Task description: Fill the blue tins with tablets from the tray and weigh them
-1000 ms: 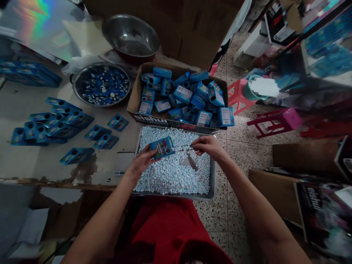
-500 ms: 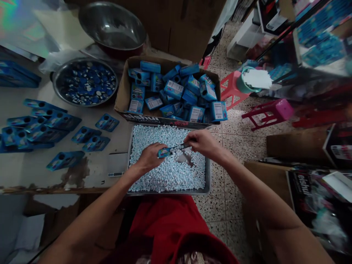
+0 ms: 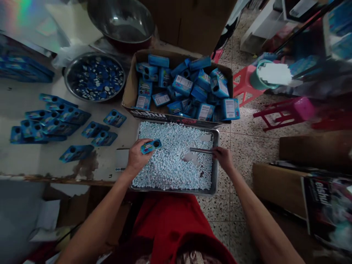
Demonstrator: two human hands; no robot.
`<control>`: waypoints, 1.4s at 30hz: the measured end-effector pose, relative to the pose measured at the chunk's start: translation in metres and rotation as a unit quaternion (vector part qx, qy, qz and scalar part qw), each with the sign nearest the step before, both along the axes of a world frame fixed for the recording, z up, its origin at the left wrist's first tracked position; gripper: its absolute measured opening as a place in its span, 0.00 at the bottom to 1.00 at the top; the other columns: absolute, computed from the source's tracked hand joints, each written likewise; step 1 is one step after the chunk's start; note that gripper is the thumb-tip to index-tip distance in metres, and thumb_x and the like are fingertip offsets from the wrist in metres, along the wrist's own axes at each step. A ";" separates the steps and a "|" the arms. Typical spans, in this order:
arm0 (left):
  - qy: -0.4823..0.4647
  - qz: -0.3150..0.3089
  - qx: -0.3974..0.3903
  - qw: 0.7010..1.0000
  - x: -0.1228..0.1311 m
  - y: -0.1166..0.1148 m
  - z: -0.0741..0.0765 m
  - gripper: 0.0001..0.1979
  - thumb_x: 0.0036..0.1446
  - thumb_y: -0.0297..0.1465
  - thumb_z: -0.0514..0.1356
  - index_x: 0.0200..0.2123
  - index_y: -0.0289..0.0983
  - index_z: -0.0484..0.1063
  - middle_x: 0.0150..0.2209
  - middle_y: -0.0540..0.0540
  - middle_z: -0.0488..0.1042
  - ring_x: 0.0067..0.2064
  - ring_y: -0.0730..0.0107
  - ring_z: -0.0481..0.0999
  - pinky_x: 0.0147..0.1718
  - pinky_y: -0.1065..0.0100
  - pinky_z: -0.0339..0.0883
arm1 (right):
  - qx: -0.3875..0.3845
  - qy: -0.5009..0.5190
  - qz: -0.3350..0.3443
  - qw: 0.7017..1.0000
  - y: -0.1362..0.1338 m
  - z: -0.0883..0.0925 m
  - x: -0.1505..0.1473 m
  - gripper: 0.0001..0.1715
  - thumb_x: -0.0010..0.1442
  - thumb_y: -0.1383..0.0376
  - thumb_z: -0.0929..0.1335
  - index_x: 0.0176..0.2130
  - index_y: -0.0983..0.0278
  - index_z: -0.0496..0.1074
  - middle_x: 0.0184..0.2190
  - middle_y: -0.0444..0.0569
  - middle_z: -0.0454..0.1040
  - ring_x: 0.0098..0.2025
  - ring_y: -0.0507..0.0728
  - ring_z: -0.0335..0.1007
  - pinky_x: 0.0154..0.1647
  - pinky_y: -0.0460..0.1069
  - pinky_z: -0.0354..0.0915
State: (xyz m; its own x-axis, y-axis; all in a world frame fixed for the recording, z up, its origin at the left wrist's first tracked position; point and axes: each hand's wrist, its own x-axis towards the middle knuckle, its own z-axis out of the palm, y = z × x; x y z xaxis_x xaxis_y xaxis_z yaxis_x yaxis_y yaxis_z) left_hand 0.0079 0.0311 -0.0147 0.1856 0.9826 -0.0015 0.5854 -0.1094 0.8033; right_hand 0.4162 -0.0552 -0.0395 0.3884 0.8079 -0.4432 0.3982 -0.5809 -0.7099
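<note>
My left hand (image 3: 137, 157) is closed round a small blue candy box (image 3: 150, 146), its dark round hole facing up, above the left part of the tray. In my right hand (image 3: 224, 157), by the tray's right edge, the fingers pinch the end of a narrow metal scoop (image 3: 202, 150). The scoop lies level and points left, just over the candies. Small pale blue and white candies (image 3: 165, 172) cover most of the metal tray (image 3: 216, 168). A patch of tray bottom shows near the scoop's tip.
Behind the tray stands a cardboard carton (image 3: 128, 96) heaped with blue boxes. Several more blue boxes (image 3: 64, 121) lie on the table (image 3: 16, 161) at left. A bowl of blue and silver discs (image 3: 95, 79) and a large steel bowl (image 3: 122, 22) are farther back. Pink stool (image 3: 288, 112) at right.
The scoop's tip was at the box in my left hand. My hands have since moved apart: the right drew the scoop rightward, and the left shifted left with the box.
</note>
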 end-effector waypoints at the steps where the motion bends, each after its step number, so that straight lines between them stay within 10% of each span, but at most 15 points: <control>1: 0.007 -0.002 -0.003 1.000 -0.003 -0.002 0.001 0.16 0.53 0.29 0.65 0.47 0.38 0.76 0.47 0.45 0.79 0.49 0.61 0.79 0.54 0.63 0.71 | -0.003 0.038 -0.016 0.999 0.002 -0.022 -0.017 0.14 0.50 0.57 0.73 0.32 0.64 0.80 0.17 0.43 0.73 0.22 0.55 0.69 0.27 0.48 0.64; 4: 0.039 0.008 -0.028 0.999 -0.008 -0.012 0.000 0.17 0.51 0.29 0.66 0.46 0.38 0.77 0.46 0.45 0.79 0.49 0.61 0.79 0.54 0.63 0.71 | -0.013 0.132 -0.023 0.991 0.016 -0.068 -0.090 0.17 0.53 0.54 0.72 0.36 0.63 0.81 0.20 0.43 0.76 0.24 0.54 0.70 0.28 0.47 0.66; 8: 0.089 0.049 -0.044 0.994 -0.015 -0.022 -0.002 0.18 0.50 0.27 0.64 0.47 0.38 0.77 0.47 0.44 0.79 0.50 0.59 0.79 0.54 0.62 0.71 | -0.017 0.213 -0.015 0.977 0.028 -0.079 -0.144 0.20 0.54 0.51 0.72 0.37 0.64 0.80 0.23 0.43 0.78 0.24 0.52 0.71 0.28 0.46 0.67; 19: 0.128 -0.019 -0.044 0.991 -0.008 -0.011 0.006 0.22 0.48 0.21 0.60 0.48 0.39 0.77 0.47 0.44 0.79 0.51 0.55 0.78 0.52 0.61 0.71 | 0.026 0.301 0.033 0.953 0.046 0.032 -0.100 0.20 0.47 0.54 0.79 0.36 0.66 0.83 0.23 0.46 0.79 0.22 0.51 0.71 0.26 0.47 0.71; 30: 0.096 -0.063 -0.028 0.993 0.020 -0.017 0.010 0.19 0.52 0.22 0.58 0.47 0.37 0.77 0.46 0.41 0.78 0.49 0.56 0.77 0.52 0.59 0.70 | 0.057 0.060 0.220 0.972 0.072 0.127 -0.113 0.10 0.57 0.66 0.70 0.37 0.64 0.83 0.18 0.44 0.75 0.20 0.52 0.72 0.25 0.46 0.68; 37: 0.054 -0.054 -0.038 0.996 0.030 -0.021 0.005 0.18 0.51 0.23 0.60 0.45 0.38 0.77 0.46 0.43 0.79 0.51 0.57 0.77 0.53 0.60 0.70 | 0.097 0.029 0.220 0.970 0.053 0.145 -0.111 0.13 0.58 0.65 0.69 0.40 0.64 0.83 0.22 0.45 0.78 0.23 0.52 0.73 0.27 0.46 0.67; 42: 0.024 0.033 -0.094 0.995 0.009 -0.030 0.003 0.21 0.47 0.25 0.64 0.47 0.39 0.77 0.48 0.45 0.79 0.51 0.58 0.78 0.54 0.62 0.71 | 0.033 -0.005 0.102 0.994 0.002 0.089 -0.039 0.15 0.53 0.58 0.71 0.35 0.64 0.83 0.19 0.45 0.76 0.20 0.54 0.71 0.24 0.48 0.65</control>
State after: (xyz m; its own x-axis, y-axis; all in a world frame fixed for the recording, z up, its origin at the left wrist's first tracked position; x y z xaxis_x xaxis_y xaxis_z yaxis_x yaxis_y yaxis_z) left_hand 0.0165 0.0013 -0.0121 0.1165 0.9740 -0.1945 0.6246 0.0804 0.7768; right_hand 0.3773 -0.0527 0.0497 0.2180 0.8976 -0.3832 0.5099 -0.4395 -0.7395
